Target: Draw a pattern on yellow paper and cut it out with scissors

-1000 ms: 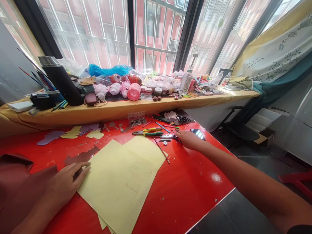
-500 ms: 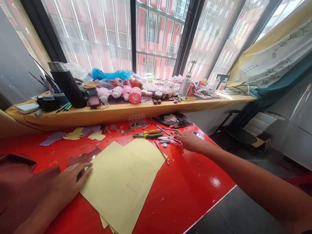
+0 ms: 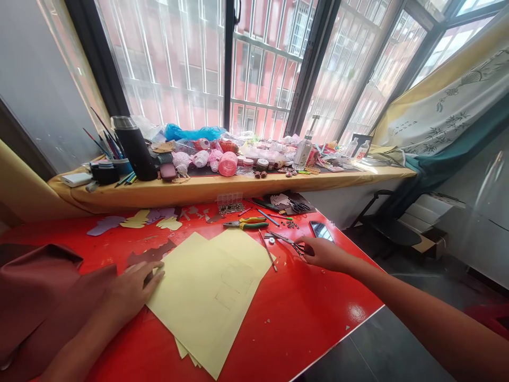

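Right hand (image 3: 324, 253) now, out over the red table (image 3: 318, 318), and its fingers are closed around the handles of the scissors (image 3: 293, 245)! One loop shows, but the fingers cover much of the rest, so how they sit in the handles is hard to make out; the blades point left, towards a small white disc (image 3: 271, 241) and a pencil (image 3: 268, 251). Just beyond that hand lies a phone (image 3: 321, 231), with pliers (image 3: 246, 223) farther left.

Over to the left hand (image 3: 139, 281), fingertips at the left edge of the yellow paper (image 3: 199, 297), thumb and forefinger only narrowly apart; whether they pinch the sheet, I cannot tell. There are pencil lines on it (too faint to read from here), and corners of lower sheets peep out at the bottom, the rest hidden. Beside that arm, brown material (image 3: 43, 297) runs off the picture, and both forearms are cut off too
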`<state>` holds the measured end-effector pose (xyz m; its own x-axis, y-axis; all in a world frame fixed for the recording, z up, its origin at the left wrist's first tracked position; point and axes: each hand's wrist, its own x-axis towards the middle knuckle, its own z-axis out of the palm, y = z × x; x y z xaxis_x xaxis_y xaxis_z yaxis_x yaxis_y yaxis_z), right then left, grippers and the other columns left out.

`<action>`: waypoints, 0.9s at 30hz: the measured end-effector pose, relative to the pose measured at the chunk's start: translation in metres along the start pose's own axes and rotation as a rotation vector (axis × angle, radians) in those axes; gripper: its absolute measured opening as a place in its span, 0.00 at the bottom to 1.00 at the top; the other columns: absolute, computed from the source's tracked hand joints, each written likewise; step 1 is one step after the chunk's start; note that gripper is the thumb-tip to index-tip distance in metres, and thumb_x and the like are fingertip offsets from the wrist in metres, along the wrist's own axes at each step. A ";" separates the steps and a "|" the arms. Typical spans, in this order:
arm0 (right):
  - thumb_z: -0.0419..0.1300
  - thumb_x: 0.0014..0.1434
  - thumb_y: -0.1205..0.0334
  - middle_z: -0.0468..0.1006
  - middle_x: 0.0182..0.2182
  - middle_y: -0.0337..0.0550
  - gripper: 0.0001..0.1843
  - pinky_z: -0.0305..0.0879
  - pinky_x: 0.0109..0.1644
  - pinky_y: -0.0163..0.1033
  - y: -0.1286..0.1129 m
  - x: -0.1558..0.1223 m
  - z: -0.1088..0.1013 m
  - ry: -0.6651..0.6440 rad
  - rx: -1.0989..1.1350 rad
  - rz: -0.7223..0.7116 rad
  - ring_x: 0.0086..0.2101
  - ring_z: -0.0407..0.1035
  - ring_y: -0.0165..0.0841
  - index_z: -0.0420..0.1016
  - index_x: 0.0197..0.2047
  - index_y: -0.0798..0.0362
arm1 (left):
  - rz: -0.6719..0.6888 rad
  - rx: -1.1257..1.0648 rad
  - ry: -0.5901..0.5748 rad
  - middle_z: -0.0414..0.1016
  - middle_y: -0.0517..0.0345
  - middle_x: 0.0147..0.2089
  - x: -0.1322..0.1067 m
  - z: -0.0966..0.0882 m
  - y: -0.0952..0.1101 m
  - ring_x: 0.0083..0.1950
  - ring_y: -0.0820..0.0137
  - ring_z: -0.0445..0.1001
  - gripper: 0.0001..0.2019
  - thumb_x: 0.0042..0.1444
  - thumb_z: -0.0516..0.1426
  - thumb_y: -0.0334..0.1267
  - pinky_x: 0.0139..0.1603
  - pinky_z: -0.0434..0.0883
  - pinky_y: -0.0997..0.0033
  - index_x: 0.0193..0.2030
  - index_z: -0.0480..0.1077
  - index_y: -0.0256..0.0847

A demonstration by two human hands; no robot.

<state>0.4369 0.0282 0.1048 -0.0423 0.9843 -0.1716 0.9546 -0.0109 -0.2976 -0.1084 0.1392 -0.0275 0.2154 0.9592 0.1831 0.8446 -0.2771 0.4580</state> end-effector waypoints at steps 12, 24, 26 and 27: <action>0.68 0.65 0.46 0.76 0.34 0.41 0.27 0.65 0.33 0.39 -0.054 -0.043 0.031 0.178 1.011 -0.028 0.30 0.70 0.35 0.73 0.63 0.47 | -0.120 0.075 0.100 0.78 0.42 0.60 -0.005 -0.007 0.022 0.64 0.46 0.72 0.27 0.66 0.50 0.56 0.64 0.68 0.50 0.61 0.76 0.43; 0.75 0.57 0.47 0.68 0.29 0.32 0.33 0.50 0.25 0.35 -0.151 0.024 0.099 -0.095 1.369 -0.081 0.20 0.61 0.26 0.77 0.62 0.48 | -0.214 -0.148 0.044 0.83 0.51 0.46 -0.010 -0.013 0.036 0.51 0.51 0.79 0.15 0.55 0.61 0.52 0.49 0.71 0.59 0.44 0.77 0.46; 0.76 0.56 0.47 0.70 0.30 0.34 0.33 0.51 0.25 0.35 -0.155 0.038 0.100 -0.099 1.343 -0.090 0.21 0.64 0.27 0.79 0.61 0.48 | -0.210 -0.249 0.051 0.83 0.55 0.42 -0.010 -0.016 0.038 0.46 0.55 0.79 0.12 0.56 0.60 0.52 0.45 0.71 0.63 0.38 0.77 0.47; 0.76 0.55 0.47 0.70 0.30 0.34 0.31 0.52 0.26 0.35 -0.157 0.045 0.101 -0.090 1.330 -0.093 0.22 0.65 0.27 0.81 0.59 0.49 | -0.213 -0.301 0.063 0.83 0.56 0.40 -0.010 -0.018 0.040 0.44 0.57 0.80 0.13 0.56 0.60 0.53 0.43 0.71 0.65 0.36 0.76 0.47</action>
<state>0.2555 0.0560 0.0493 -0.1596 0.9763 -0.1463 -0.0625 -0.1579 -0.9855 -0.0859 0.1177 0.0046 0.0119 0.9944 0.1048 0.6830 -0.0846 0.7255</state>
